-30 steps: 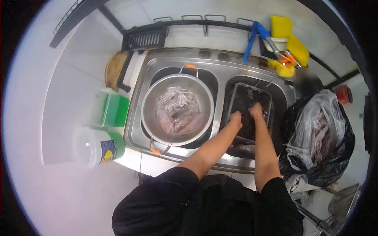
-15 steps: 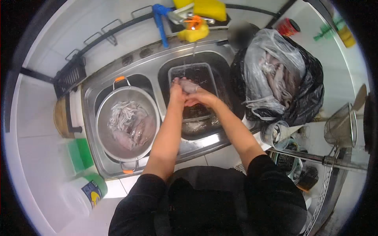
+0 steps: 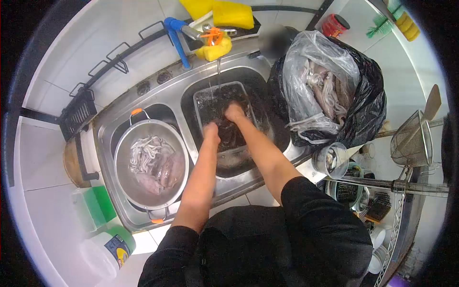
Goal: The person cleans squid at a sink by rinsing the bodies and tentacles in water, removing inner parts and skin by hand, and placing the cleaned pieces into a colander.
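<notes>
1. Head view, edges and room: a silver steel double sink [image 3: 175, 112] has a raised divider between its basins and a flat front rim under the forearms. In the right basin sits a clear rectangular plastic container [image 3: 196, 105] of dark, rippling water; a strip of dark basin runs between its right side and the basin wall.

2. Head view, hands: both bare forearms reach forward over the front rim, angled in toward the container. The left hand [image 3: 211, 131] is at the container's near left part, fingers hidden; whether they grasp anything I cannot tell. The right hand [image 3: 234, 112] dips farther in, near the middle, its fingers under the dark water; their state cannot be told either.

3. Head view, surroundings: a thin water stream [image 3: 219, 71] falls into the container's far side from a spout wrapped in yellow material [image 3: 215, 51]. Left of the divider, a round steel pot with orange-sleeved handles [image 3: 125, 167] holds pale, pinkish squid [image 3: 167, 170]. Right of the basin, a bulky black plastic bag [image 3: 370, 115] with a clear liner [image 3: 299, 71] holds more squid and crowds that side. A clear cup [image 3: 331, 160] stands near the bag's front.
</notes>
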Tool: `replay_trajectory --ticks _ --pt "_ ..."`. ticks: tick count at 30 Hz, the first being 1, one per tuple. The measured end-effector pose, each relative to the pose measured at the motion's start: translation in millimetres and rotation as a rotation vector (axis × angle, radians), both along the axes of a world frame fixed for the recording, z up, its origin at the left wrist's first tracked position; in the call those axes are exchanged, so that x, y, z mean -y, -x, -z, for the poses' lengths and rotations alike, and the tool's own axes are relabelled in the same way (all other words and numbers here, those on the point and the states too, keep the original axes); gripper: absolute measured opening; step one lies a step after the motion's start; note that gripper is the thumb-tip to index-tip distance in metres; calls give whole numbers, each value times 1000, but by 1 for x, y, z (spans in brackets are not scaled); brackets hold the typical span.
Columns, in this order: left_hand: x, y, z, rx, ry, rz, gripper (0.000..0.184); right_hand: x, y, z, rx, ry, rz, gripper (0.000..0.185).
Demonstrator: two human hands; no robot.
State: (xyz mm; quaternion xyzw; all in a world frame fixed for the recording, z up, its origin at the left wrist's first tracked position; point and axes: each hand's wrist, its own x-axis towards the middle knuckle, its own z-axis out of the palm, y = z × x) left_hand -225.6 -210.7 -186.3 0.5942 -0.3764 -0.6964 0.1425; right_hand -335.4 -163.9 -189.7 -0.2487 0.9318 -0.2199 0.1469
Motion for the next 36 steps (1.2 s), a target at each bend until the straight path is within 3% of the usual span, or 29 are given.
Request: replay_trajectory --ticks 1,3,5,6,7,9,11,12,13,16,17,19,20,21,23,24,25,27,28,29,30,31,32,33,34,35,36 --pt "6 4 -2 -152 -109 -10 21 1 5 -15 -2 1 -2 31" --pt "20 10 0 -576 -456 -42 31 3 -1 -106 456 183 -349 24" --pt "18 7 -60 -634 -424 -124 39 -3 -15 -148 305 73 -500 21" --pt "29 6 -49 -801 -484 -56 39 -12 -18 -148 -22 143 -702 21" --pt "41 7 -34 -969 -536 18 39 -18 -18 -140 -102 261 -789 19" --pt "46 20 -23 -862 -458 105 40 -34 -18 -145 -131 148 -863 23" --pt "51 32 12 -989 -416 8 34 -38 -12 -133 -147 8 -862 47" --pt "41 27 -16 -889 -405 -39 34 -40 -8 -126 -119 96 -864 61" --pt "33 25 -53 -795 -402 -77 33 -35 -14 -126 -112 108 -892 61" --pt "33 25 -76 -632 -249 -115 38 -32 -24 -123 837 523 -418 63" --pt "35 22 -77 -632 -250 -114 38 -29 -26 -120 837 523 -417 63" --pt "40 15 -79 -708 -316 -17 40 -23 -25 -115 1221 666 -207 58" --pt "38 17 -81 -711 -321 -5 40 -20 -33 -121 1290 783 -150 52" --pt "35 18 -83 -550 -14 -45 40 -17 -36 -118 1281 791 -143 52" --pt "29 17 -85 -209 590 -125 41 -12 -38 -93 1324 915 142 40" --pt "25 16 -83 -57 751 -125 38 -12 -38 -78 1316 923 182 37" --pt "20 14 -77 -61 748 -119 38 -15 -38 -60 1310 925 188 37" --pt "11 8 -58 -172 764 -47 35 -17 -38 -24 992 742 426 39" --pt "9 8 -31 -246 762 -5 32 -19 -33 -1 987 750 427 39" --pt "5 7 -7 -255 767 -1 32 -22 -23 21 814 568 499 40" --pt "-1 7 13 -74 749 86 32 -24 -15 30 640 386 565 41" --pt "-4 9 22 108 725 170 31 -23 -4 28 635 392 568 41" --pt "-3 10 13 101 728 175 31 -18 10 24 705 440 397 41" --pt "1 8 -1 -15 381 94 34 -17 19 17 770 485 224 42" --pt "5 7 -10 -125 31 14 38 -13 12 -50 682 265 63 39" --pt "9 10 -10 -130 32 19 38 -10 12 -79 676 267 67 39" --pt "17 15 -10 -388 -174 -70 42 -5 15 -98 741 275 -110 39"
